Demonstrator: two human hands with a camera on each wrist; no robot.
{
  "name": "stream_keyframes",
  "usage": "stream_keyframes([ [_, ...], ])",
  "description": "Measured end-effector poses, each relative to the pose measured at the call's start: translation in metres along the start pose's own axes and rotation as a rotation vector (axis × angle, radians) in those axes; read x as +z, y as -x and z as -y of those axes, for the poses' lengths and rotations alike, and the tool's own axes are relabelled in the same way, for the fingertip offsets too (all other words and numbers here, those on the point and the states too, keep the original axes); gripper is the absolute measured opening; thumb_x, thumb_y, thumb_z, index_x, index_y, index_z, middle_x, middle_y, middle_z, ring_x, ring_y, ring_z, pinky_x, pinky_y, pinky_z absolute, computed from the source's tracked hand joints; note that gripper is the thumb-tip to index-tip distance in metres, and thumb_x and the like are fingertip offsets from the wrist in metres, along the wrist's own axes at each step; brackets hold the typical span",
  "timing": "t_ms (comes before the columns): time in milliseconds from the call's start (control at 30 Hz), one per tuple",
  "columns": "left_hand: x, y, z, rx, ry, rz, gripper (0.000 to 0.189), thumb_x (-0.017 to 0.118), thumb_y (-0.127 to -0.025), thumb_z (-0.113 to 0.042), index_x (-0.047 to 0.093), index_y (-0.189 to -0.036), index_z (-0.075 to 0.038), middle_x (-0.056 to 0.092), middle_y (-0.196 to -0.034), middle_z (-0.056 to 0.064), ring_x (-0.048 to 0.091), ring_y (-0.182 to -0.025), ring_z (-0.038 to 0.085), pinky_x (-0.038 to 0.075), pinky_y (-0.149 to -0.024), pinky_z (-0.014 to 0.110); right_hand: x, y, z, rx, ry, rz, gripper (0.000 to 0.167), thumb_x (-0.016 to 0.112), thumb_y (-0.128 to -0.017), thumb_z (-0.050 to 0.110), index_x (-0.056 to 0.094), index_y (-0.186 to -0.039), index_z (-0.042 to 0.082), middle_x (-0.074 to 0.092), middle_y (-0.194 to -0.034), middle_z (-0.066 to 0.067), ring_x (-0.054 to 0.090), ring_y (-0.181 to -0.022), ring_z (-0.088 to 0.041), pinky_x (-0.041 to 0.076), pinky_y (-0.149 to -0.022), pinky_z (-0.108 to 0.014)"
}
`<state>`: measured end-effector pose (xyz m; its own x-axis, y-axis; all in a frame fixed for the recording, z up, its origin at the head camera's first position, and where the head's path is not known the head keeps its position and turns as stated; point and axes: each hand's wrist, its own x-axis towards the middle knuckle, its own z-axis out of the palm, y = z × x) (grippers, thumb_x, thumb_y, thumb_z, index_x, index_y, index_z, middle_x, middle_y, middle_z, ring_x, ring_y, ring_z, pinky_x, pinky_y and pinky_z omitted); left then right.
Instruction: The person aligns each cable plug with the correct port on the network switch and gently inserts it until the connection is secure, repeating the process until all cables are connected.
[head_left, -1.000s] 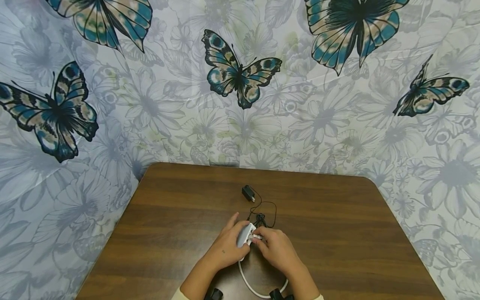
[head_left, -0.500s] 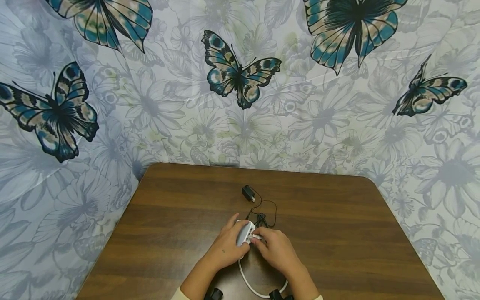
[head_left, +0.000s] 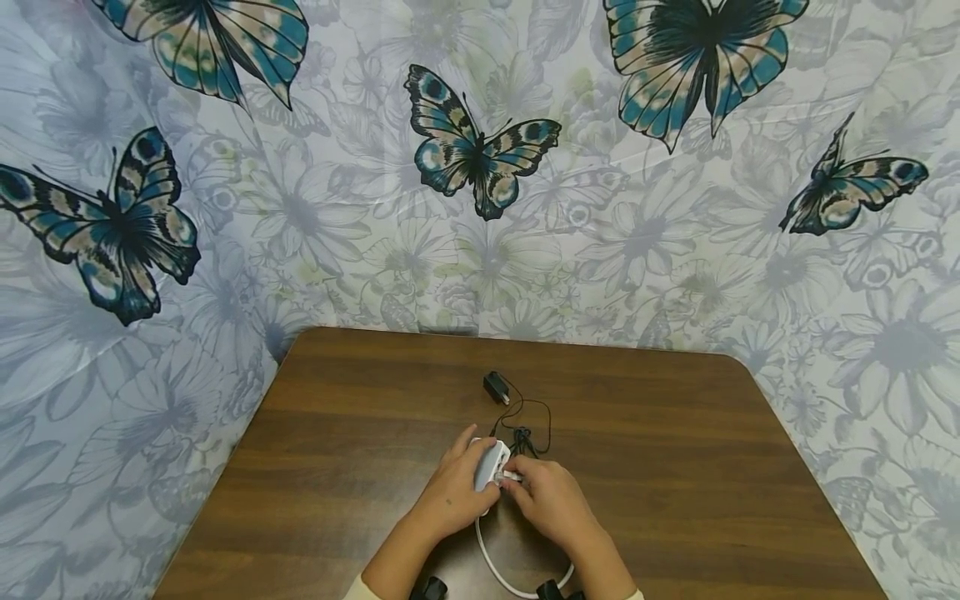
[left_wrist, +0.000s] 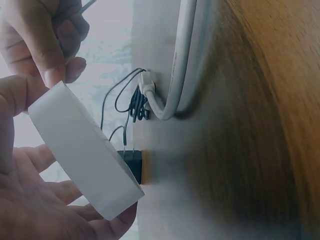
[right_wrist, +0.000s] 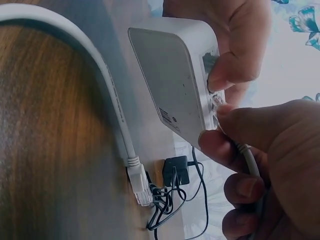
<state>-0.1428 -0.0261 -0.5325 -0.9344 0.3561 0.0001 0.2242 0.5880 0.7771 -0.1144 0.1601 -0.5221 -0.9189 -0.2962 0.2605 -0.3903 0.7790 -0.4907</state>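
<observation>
My left hand (head_left: pixel 453 497) grips a small white box (right_wrist: pixel 165 75) with network ports, possibly a router or switch, and holds it tilted above the table. From the other side, my right hand (head_left: pixel 555 500) pinches the clear plug (right_wrist: pixel 216 101) of a network cable between thumb and fingertips, right at the box's port side. How deep the plug sits is hidden by the fingers. The pale cable (right_wrist: pixel 252 162) from this plug runs down through the right palm. A thick white cable (head_left: pixel 491 562) loops below the hands, and its free network plug (right_wrist: pixel 139 182) lies near the table.
Beyond the hands, a black power adapter (head_left: pixel 496 387) lies on the brown wooden table (head_left: pixel 360 408), its thin black cord (head_left: pixel 521 437) bundled beside it. Behind the table hangs a butterfly-patterned cloth (head_left: pixel 337 208). Dark camera mounts (head_left: pixel 551 590) sit by the wrists.
Both hands stay at the box, with only a very slight shift of hands and box. The plug remains pinched at the port side.
</observation>
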Motion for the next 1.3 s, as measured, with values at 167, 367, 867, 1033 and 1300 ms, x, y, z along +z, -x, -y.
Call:
stream_keyframes([
  [167, 0.001, 0.000, 0.000, 0.012, -0.027, -0.004, 0.064, 0.066, -0.081, -0.024, 0.053, -0.144, -0.016, 0.039, -0.155, 0.014, 0.045, -0.130, 0.038, 0.045, -0.092, 0.055, 0.001, 0.000, 0.002, -0.019, 0.038, -0.018, 0.011, 0.076, -0.088, 0.019, 0.070, -0.096, 0.016, 0.073, -0.087, 0.006, 0.055, -0.066, 0.001, 0.046, -0.058, -0.022],
  [367, 0.005, 0.000, -0.003, 0.035, -0.055, -0.034, 0.061, 0.067, -0.081, -0.023, 0.056, -0.140, -0.016, 0.043, -0.151, 0.016, 0.047, -0.127, 0.038, 0.046, -0.090, 0.052, 0.004, 0.000, 0.000, -0.025, 0.070, -0.011, 0.010, 0.075, -0.089, 0.019, 0.067, -0.094, 0.015, 0.072, -0.085, 0.005, 0.055, -0.065, 0.002, 0.047, -0.057, -0.021],
  [867, 0.015, 0.002, -0.010, 0.041, -0.100, -0.119, 0.071, 0.070, -0.080, -0.022, 0.049, -0.148, -0.013, 0.046, -0.150, 0.014, 0.052, -0.124, 0.038, 0.049, -0.091, 0.051, 0.006, -0.003, -0.004, -0.067, 0.085, -0.030, 0.015, 0.077, -0.086, 0.019, 0.062, -0.085, 0.016, 0.070, -0.078, 0.004, 0.051, -0.061, 0.001, 0.043, -0.054, -0.019],
  [1033, 0.016, 0.002, -0.011, 0.060, -0.123, -0.136, 0.075, 0.071, -0.079, -0.021, 0.046, -0.150, -0.016, 0.048, -0.148, 0.014, 0.053, -0.122, 0.038, 0.049, -0.090, 0.051, 0.007, -0.004, -0.004, -0.065, 0.077, -0.011, 0.014, 0.076, -0.087, 0.017, 0.062, -0.085, 0.015, 0.070, -0.078, 0.003, 0.050, -0.062, 0.001, 0.043, -0.054, -0.019],
  [1300, 0.011, -0.001, -0.008, 0.050, -0.126, -0.114, 0.074, 0.074, -0.080, -0.022, 0.047, -0.149, -0.014, 0.050, -0.146, 0.012, 0.053, -0.120, 0.034, 0.049, -0.088, 0.048, 0.011, -0.004, -0.007, -0.082, 0.053, -0.045, 0.012, 0.077, -0.086, 0.017, 0.066, -0.089, 0.013, 0.073, -0.082, 0.002, 0.058, -0.066, 0.000, 0.047, -0.056, -0.019],
])
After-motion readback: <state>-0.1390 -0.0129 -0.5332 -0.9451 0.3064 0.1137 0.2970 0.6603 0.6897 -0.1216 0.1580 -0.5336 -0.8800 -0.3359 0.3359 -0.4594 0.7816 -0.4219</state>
